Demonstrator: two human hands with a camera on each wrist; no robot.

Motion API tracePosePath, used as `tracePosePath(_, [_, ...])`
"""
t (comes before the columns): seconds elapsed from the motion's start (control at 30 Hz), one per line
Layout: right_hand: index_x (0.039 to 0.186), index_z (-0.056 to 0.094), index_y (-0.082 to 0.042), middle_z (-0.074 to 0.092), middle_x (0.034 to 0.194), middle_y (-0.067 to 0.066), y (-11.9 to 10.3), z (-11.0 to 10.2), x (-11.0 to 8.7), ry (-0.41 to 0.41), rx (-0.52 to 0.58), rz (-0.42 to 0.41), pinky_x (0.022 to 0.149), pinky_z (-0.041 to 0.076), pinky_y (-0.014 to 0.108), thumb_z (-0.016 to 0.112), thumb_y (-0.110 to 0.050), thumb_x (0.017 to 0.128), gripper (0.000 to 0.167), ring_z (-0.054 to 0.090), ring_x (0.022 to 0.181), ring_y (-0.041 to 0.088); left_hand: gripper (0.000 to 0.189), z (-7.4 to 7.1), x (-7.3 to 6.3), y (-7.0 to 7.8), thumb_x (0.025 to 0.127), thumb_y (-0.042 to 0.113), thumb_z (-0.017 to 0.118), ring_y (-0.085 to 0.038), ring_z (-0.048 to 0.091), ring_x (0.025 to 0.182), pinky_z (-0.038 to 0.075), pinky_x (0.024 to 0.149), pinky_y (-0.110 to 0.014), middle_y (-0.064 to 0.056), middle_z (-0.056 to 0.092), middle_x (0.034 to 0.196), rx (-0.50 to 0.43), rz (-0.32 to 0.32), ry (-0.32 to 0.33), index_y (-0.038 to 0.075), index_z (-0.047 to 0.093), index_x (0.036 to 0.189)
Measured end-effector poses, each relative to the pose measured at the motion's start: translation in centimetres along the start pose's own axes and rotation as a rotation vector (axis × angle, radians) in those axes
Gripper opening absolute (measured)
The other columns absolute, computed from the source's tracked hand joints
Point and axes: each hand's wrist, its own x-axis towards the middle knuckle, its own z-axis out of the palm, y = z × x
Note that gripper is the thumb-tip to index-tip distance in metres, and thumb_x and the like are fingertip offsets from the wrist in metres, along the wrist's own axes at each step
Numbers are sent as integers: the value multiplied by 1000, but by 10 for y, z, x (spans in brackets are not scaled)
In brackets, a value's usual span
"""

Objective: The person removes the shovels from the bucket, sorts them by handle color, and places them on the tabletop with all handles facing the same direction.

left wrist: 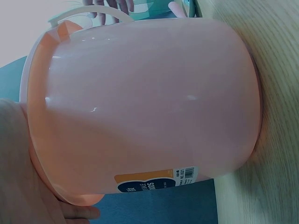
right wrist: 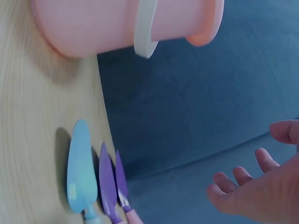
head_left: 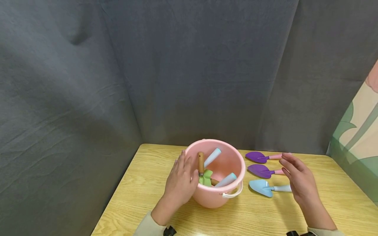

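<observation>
Three trowels [head_left: 260, 171] beside bucket [head_left: 211, 199]; left hand [head_left: 180, 180] against it.

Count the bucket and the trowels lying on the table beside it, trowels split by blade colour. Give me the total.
Pink bucket: 1
Purple-bladed trowels: 2
Light-blue-bladed trowel: 1
Total: 4
</observation>
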Motion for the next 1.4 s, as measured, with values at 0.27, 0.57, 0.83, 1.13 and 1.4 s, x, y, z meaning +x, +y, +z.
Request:
tracePosePath(0.27, [122,67,-25,58,123,-16,-6,19,-3,-59,-132,-62,89,45,7,59,-12,102,25,52,115,-5,57,-1,1,0,102,36,48,-36,30,151,27,121,-51,-21,28,163,1,5,2,3,48,149])
tracePosePath(0.57, [135,57,-20,46,137,-12,-10,34,-9,-117,-284,-54,92,40,6,57,-19,104,31,42,128,-1,58,-1,0,1,102,37,48,-36,30,151,27,121,-51,-21,29,163,7,3,3,3,48,149])
tracePosePath(0.83, [138,57,-19,56,126,-19,-14,53,-16,-140,-306,-43,93,37,8,60,-21,102,36,53,116,-5,58,-1,0,0,102,37,48,-36,30,150,27,121,-51,-21,28,163,2,6,9,3,48,149])
tracePosePath(1.13, [144,53,-13,59,127,-21,-15,68,-22,-168,-388,-17,92,38,7,62,-25,101,45,49,121,-3,58,1,0,0,102,37,49,-36,31,150,28,121,-52,-21,29,163,-1,7,16,3,49,149])
tracePosePath(1.4, [140,53,-1,63,124,-17,-11,80,-26,-223,-388,-76,92,47,10,64,-20,101,45,57,116,-8,58,1,0,0,101,36,50,-35,30,150,28,121,-51,-20,29,163,-3,-2,17,3,49,148])
